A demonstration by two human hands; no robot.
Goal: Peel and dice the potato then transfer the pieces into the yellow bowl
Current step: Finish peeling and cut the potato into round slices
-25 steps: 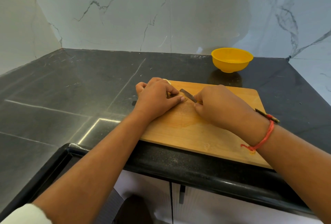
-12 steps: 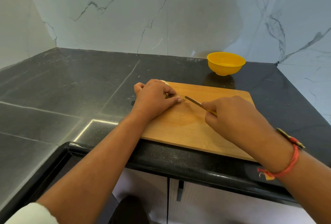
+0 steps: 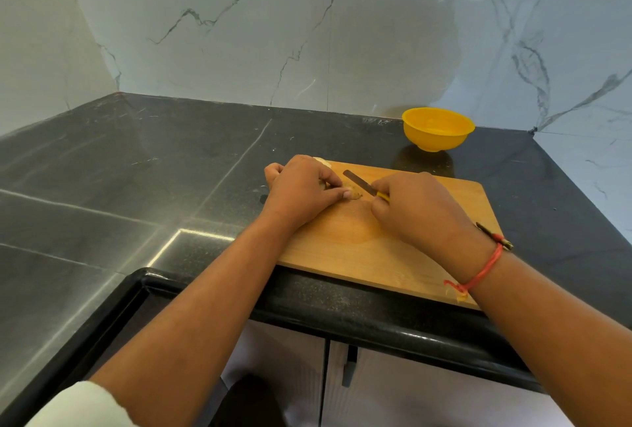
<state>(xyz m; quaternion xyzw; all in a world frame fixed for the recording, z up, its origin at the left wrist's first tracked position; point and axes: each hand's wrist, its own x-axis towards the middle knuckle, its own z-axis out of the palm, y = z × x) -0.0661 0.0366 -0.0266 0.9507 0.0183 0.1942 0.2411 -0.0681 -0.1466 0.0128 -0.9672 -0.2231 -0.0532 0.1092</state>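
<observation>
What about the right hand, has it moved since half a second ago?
Yes: the right hand slid up the cutting board, toward the left hand.

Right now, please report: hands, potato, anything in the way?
Left hand holds potato on cutting board. Right hand grips knife, blade by potato. Nothing between board and yellow bowl.

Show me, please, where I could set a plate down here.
Bare: the counter left of the cutting board, and the board's near half. Crowded: its far corner, where the left hand holds the potato and the right hand the knife.
</observation>
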